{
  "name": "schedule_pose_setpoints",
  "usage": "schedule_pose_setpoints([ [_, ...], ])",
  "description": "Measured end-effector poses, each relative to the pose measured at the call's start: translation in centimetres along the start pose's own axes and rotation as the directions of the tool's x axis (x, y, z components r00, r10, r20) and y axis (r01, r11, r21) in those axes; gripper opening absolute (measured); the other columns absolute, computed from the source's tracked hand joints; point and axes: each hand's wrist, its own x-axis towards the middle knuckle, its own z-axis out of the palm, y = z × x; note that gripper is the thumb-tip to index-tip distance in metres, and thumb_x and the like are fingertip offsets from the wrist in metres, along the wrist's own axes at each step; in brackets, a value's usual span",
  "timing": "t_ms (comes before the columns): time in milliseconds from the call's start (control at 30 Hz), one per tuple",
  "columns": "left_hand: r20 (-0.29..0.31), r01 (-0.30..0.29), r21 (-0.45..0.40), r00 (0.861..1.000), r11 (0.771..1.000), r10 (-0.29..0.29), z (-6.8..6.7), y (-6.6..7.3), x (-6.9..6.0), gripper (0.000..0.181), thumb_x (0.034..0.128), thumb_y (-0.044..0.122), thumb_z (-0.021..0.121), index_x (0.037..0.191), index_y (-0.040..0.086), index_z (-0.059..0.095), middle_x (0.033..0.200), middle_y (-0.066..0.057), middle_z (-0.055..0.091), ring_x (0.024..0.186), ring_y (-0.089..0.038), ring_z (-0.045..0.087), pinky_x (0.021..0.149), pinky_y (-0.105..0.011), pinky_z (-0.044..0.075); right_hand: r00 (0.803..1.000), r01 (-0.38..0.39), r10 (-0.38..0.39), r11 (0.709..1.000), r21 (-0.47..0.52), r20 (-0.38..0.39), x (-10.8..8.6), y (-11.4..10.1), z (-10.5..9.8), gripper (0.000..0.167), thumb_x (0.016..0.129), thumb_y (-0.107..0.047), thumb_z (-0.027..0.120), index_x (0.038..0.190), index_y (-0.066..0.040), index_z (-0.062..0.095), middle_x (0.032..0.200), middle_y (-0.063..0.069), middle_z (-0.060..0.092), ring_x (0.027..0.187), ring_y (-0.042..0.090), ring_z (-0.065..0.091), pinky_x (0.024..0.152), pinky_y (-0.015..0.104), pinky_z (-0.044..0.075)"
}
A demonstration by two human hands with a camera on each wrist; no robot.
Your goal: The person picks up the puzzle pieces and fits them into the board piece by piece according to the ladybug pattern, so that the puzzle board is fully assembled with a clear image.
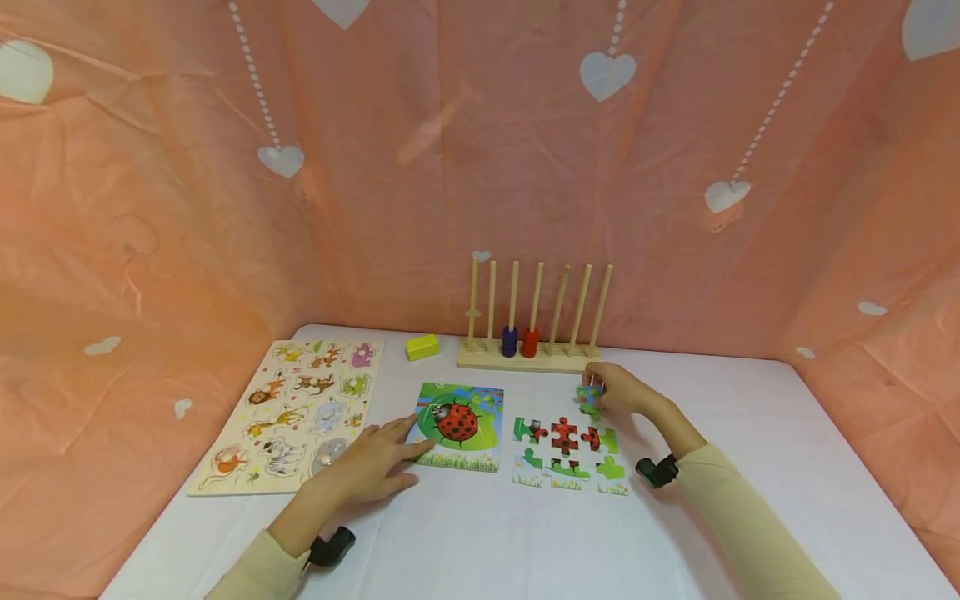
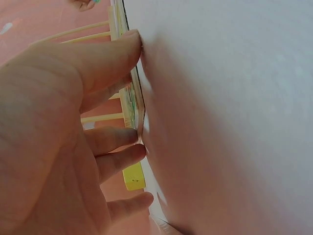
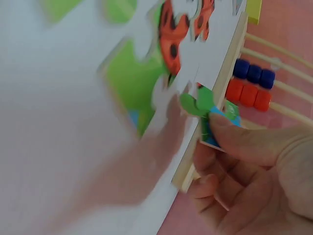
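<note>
My right hand (image 1: 621, 390) pinches a green and blue jigsaw piece (image 1: 588, 398) between thumb and fingers, above the white table. In the right wrist view, the thumb covers part of this piece (image 3: 203, 105); whether a second piece is behind it, I cannot tell. Below it, loose ladybug jigsaw pieces (image 1: 564, 437) lie spaced apart in two rows. My left hand (image 1: 367, 462) rests at the left edge of a square ladybug picture board (image 1: 457, 423), its fingers extended and the thumb apart. From the left wrist, that hand (image 2: 63, 127) shows its spread fingers touching the board's edge.
A wooden peg board (image 1: 487, 160) on the left holds animal pieces with knobs. At the back stands a wooden rod counter (image 1: 480, 360) with blue beads (image 1: 510, 342) and red beads (image 1: 530, 342). Beside it lies a yellow block (image 1: 422, 347). Pink heart-patterned cloth (image 1: 487, 167) surrounds the table.
</note>
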Motion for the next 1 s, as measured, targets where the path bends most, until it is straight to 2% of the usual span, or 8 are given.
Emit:
schedule_pose_setpoints([
  [233,-0.011,-0.011,-0.005,1.000,1.000,0.011,0.1,0.0,0.0,0.050,0.0929,0.029,0.070,0.139,0.014,0.060,0.149,-0.031,0.040,0.135,-0.046,0.042,0.101,-0.069,0.037,0.994,0.089,-0.083,0.992,0.092,-0.067,2.2,-1.6,1.7,0.026,0.081,0.014,0.071,0.100,0.005,0.056,0.086,0.011,0.056,0.076,0.021,0.048,0.068,0.033,0.044],
  [400,-0.016,-0.018,-0.002,1.000,1.000,0.018,0.1,-0.1,0.0,0.050,0.0927,0.029,0.070,0.139,0.014,0.060,0.149,-0.031,0.040,0.135,-0.046,0.042,0.101,-0.068,0.038,0.992,0.126,-0.119,0.977,0.175,-0.049,4.1,-3.7,3.6,0.027,0.083,0.012,0.069,0.106,0.004,0.056,0.085,0.011,0.054,0.065,0.016,0.042,0.063,0.028,0.039],
  [533,-0.016,-0.021,-0.004,1.000,1.000,0.021,0.1,-0.2,0.0,0.050,0.0930,0.029,0.070,0.140,0.014,0.060,0.149,-0.031,0.040,0.135,-0.045,0.042,0.101,-0.068,0.038,0.990,0.143,-0.141,0.975,0.168,-0.027,5.4,-5.4,5.0,0.025,0.088,0.011,0.065,0.108,0.002,0.055,0.087,0.011,0.056,0.064,0.014,0.042,0.062,0.028,0.039],
  [767,-0.018,-0.026,-0.011,0.999,1.000,0.026,0.0,-0.2,-0.1,0.050,0.0932,0.029,0.070,0.139,0.014,0.060,0.148,-0.032,0.041,0.134,-0.047,0.042,0.099,-0.069,0.038,0.993,0.118,-0.113,0.979,0.165,-0.041,7.1,-8.0,7.0,0.018,0.091,0.010,0.063,0.106,0.000,0.056,0.094,0.013,0.060,0.079,0.018,0.054,0.068,0.030,0.046],
  [1000,-0.011,-0.022,-0.006,1.000,1.000,0.022,0.0,-0.1,0.0,0.050,0.0934,0.030,0.070,0.140,0.016,0.060,0.148,-0.032,0.040,0.135,-0.047,0.042,0.100,-0.070,0.038,0.995,0.054,-0.044,0.993,0.109,-0.085,8.0,-9.2,8.7,0.019,0.089,0.007,0.066,0.102,-0.005,0.059,0.092,0.010,0.060,0.072,0.018,0.051,0.060,0.028,0.042],
])
